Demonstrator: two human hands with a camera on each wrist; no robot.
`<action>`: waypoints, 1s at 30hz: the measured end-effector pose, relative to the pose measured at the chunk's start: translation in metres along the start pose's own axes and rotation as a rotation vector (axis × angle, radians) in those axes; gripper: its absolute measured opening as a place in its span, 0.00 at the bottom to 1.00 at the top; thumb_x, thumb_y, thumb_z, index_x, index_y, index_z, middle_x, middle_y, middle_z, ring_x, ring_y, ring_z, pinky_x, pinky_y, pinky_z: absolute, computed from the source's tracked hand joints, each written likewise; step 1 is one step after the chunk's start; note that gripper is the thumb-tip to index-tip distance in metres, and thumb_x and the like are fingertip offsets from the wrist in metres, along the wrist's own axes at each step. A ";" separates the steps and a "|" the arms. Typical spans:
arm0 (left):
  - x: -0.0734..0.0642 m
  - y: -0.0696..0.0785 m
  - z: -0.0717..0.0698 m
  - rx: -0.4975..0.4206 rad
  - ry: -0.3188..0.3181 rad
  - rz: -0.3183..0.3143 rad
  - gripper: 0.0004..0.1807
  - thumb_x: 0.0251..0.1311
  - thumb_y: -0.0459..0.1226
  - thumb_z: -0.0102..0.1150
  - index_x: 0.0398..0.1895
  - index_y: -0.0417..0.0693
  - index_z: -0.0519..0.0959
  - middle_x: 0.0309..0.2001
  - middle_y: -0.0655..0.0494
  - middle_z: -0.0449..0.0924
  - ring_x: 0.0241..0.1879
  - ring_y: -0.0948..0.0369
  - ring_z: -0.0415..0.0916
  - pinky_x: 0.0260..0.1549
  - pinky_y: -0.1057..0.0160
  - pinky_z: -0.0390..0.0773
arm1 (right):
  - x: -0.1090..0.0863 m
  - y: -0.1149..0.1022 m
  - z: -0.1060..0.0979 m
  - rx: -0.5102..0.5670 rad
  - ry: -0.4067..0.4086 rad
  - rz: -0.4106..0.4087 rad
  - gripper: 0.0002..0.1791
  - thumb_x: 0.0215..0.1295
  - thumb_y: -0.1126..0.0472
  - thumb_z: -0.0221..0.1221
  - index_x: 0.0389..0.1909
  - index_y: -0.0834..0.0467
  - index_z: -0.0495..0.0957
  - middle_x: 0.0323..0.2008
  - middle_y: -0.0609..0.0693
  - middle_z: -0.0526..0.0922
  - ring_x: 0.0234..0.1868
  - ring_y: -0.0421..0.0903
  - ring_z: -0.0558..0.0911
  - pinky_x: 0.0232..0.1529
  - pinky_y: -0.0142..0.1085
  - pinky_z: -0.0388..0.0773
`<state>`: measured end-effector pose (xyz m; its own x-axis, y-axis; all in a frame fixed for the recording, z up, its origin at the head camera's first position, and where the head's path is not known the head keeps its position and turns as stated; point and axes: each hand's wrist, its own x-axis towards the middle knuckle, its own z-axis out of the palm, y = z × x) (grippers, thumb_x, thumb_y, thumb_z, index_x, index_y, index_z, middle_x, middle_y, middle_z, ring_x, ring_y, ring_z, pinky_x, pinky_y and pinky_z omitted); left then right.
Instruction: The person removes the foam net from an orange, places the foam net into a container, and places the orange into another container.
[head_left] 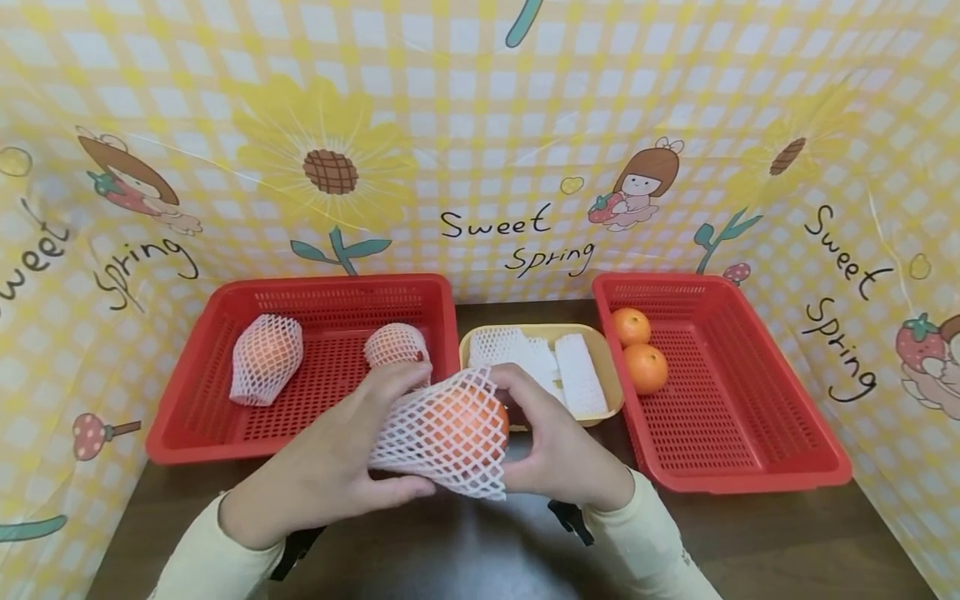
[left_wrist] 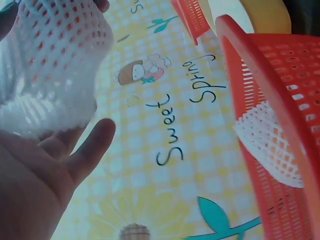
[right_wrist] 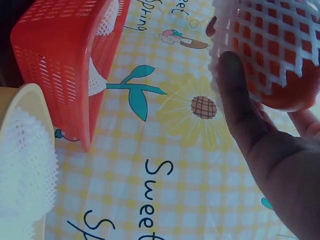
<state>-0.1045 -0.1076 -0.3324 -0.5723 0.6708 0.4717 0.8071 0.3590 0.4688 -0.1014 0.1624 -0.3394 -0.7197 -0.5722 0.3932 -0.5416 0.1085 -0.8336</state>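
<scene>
We judge the step in hand to be sleeving one orange [head_left: 468,421], held at the centre of the head view, above the table [head_left: 450,554]. The net [head_left: 397,437] covers most of it, but a strip of peel shows bare at the right end, and the right wrist view shows that patch plainly beyond the zigzag edge. Our left hand [head_left: 337,454] curls round the loose, gathered end, thumb below and fingers behind; our right hand [head_left: 555,446] holds the open edge in a narrowed grip, index above and thumb below. We think the next move calls for the right fingers to ease that edge over the bare patch while the left steadies the other end, without tearing the mesh or squeezing the fruit out. At left of the frame, a red basket [head_left: 330,346] holds two netted fruits [head_left: 267,358], one partly behind the left hand. Right of centre, a yellow tray [head_left: 615,392] carries spare nets [head_left: 581,375], and the basket at right [head_left: 720,392] holds two bare oranges [head_left: 646,368], so we reckon the work is about midway.
</scene>
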 end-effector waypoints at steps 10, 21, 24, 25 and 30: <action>-0.007 -0.007 0.002 -0.097 0.037 -0.051 0.32 0.53 0.32 0.75 0.61 0.54 0.75 0.53 0.64 0.78 0.46 0.66 0.76 0.46 0.68 0.76 | -0.007 0.001 -0.001 0.067 -0.003 0.035 0.46 0.47 0.68 0.76 0.65 0.54 0.60 0.60 0.51 0.72 0.59 0.52 0.73 0.61 0.41 0.70; -0.006 -0.009 0.000 -0.203 0.136 0.025 0.10 0.71 0.47 0.58 0.45 0.54 0.81 0.41 0.64 0.80 0.37 0.67 0.75 0.36 0.71 0.75 | -0.009 -0.001 -0.011 0.119 0.126 0.079 0.47 0.46 0.67 0.73 0.68 0.53 0.59 0.62 0.52 0.69 0.60 0.55 0.71 0.57 0.45 0.74; -0.007 -0.009 0.000 -0.204 0.146 0.026 0.08 0.66 0.40 0.66 0.46 0.54 0.81 0.43 0.64 0.81 0.38 0.67 0.76 0.38 0.71 0.76 | -0.012 -0.002 -0.019 0.155 0.209 0.079 0.46 0.52 0.61 0.75 0.70 0.54 0.61 0.62 0.55 0.70 0.58 0.58 0.73 0.54 0.48 0.76; -0.008 -0.010 0.000 -0.201 0.150 0.025 0.11 0.63 0.36 0.69 0.46 0.55 0.81 0.43 0.63 0.81 0.38 0.67 0.76 0.38 0.71 0.76 | -0.014 -0.002 -0.022 0.142 0.242 0.075 0.46 0.53 0.56 0.75 0.70 0.54 0.62 0.62 0.55 0.70 0.58 0.58 0.73 0.53 0.48 0.77; -0.017 -0.012 0.003 -0.183 0.158 0.012 0.28 0.44 0.23 0.75 0.47 0.57 0.80 0.44 0.65 0.81 0.38 0.67 0.77 0.39 0.73 0.77 | -0.024 0.002 -0.046 0.045 0.398 0.065 0.45 0.54 0.39 0.73 0.66 0.58 0.68 0.59 0.56 0.74 0.53 0.56 0.77 0.50 0.46 0.78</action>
<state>-0.1042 -0.1215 -0.3481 -0.5904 0.5588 0.5823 0.7822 0.2184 0.5835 -0.1052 0.2136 -0.3328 -0.8686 -0.2051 0.4511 -0.4761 0.0934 -0.8744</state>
